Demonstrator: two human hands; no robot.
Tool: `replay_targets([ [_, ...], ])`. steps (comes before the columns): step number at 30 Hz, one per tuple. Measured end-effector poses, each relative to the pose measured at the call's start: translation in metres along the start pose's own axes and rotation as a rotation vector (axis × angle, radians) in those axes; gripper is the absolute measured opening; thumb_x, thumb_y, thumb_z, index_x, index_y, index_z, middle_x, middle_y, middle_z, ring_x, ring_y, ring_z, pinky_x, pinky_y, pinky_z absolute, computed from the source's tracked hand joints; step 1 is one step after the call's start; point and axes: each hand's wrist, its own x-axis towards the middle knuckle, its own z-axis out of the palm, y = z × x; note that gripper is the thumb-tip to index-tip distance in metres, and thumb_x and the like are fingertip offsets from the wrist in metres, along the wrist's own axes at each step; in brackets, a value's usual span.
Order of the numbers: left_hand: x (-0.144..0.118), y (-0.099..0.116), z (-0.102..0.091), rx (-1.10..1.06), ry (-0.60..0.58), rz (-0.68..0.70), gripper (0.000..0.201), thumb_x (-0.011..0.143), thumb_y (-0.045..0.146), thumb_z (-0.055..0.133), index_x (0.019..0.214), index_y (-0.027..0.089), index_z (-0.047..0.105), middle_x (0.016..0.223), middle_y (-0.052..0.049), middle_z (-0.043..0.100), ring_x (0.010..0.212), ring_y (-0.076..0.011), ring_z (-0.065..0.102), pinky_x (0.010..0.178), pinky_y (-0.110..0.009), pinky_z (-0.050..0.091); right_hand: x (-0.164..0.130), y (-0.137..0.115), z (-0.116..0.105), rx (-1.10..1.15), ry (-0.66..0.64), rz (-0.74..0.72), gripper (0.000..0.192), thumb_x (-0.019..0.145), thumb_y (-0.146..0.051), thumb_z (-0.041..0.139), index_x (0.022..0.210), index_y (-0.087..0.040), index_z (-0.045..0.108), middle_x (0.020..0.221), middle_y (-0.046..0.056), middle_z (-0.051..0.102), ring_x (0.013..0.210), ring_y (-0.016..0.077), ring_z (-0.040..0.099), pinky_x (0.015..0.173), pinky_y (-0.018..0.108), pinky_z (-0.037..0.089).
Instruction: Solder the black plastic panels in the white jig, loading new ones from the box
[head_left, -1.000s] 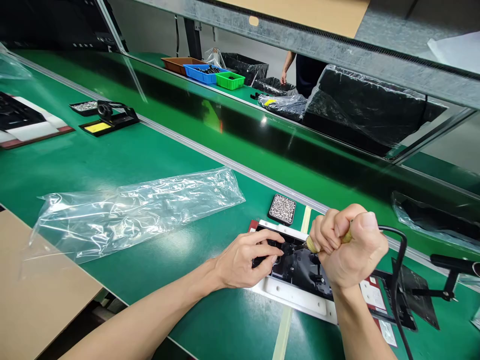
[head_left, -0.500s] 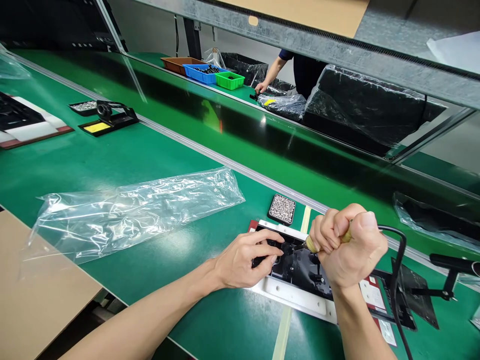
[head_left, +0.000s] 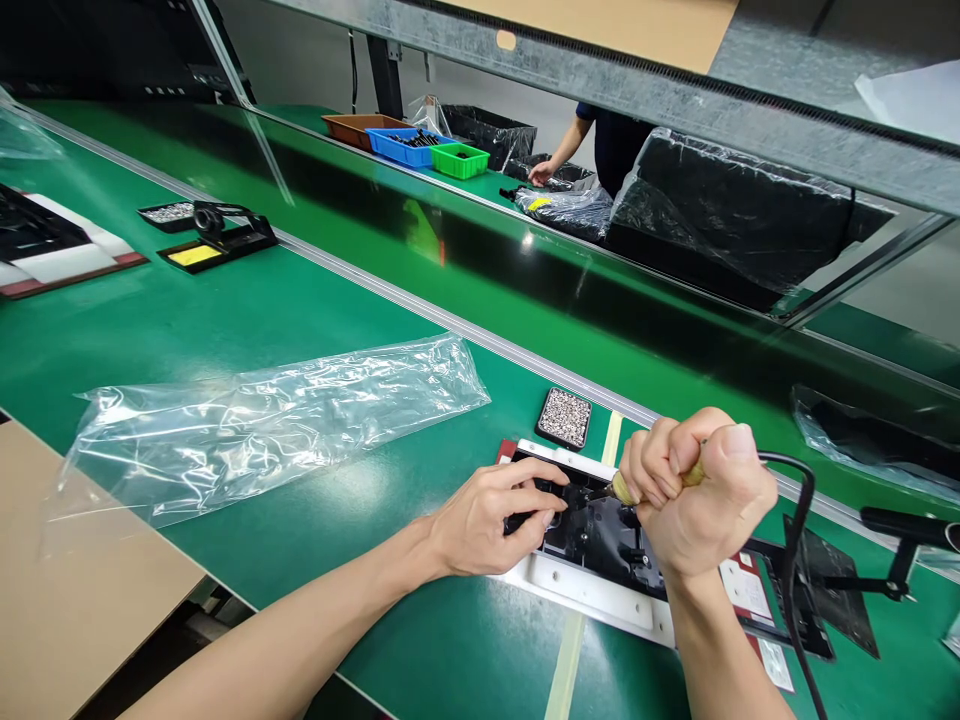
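My right hand [head_left: 697, 500] fists the soldering iron [head_left: 621, 488] handle; left hand [head_left: 487, 520] fingers press the stiff, light black plastic part [head_left: 600, 535] by its edge

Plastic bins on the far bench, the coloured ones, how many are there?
3, in a row at the far end: a brown bin on the left, a blue bin in the middle, a green bin on the right. Others may be hidden behind the black bags.

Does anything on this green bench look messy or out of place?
Nothing looks spilled or broken. The only loose item is an empty, crumpled clear plastic bag lying slantwise on the bench, left of the left hand.
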Motion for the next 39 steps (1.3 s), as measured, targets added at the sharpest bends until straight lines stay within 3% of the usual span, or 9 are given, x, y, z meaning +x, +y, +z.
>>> replay_targets([
  [8, 0.0021, 0.0014, -0.0013, 0.007, 0.005, 0.002, 0.025, 0.095, 0.012, 0.055, 0.107, 0.014, 0.077, 0.121, -0.013, 0.071, 0.076, -0.0132, 0.069, 0.071, -0.028, 0.060, 0.0005, -0.0001, 0.0005, 0.018, -0.005, -0.007, 0.045, 0.095, -0.038, 0.061, 0.059, -0.019, 0.044, 0.046, -0.008, 0.030, 0.036, 0.0060, 0.027, 0.033, 0.018, 0.025],
  [39, 0.0015, -0.0010, -0.0005, 0.003, 0.016, 0.008, 0.025, 0.094, 0.011, 0.056, 0.107, 0.014, 0.077, 0.122, -0.011, 0.071, 0.079, -0.0139, 0.071, 0.073, -0.028, 0.061, 0.0001, 0.0001, 0.0002, -0.001, -0.009, -0.017, 0.047, 0.096, -0.041, 0.061, 0.059, -0.019, 0.044, 0.045, -0.008, 0.030, 0.036, 0.0059, 0.026, 0.034, 0.018, 0.024],
])
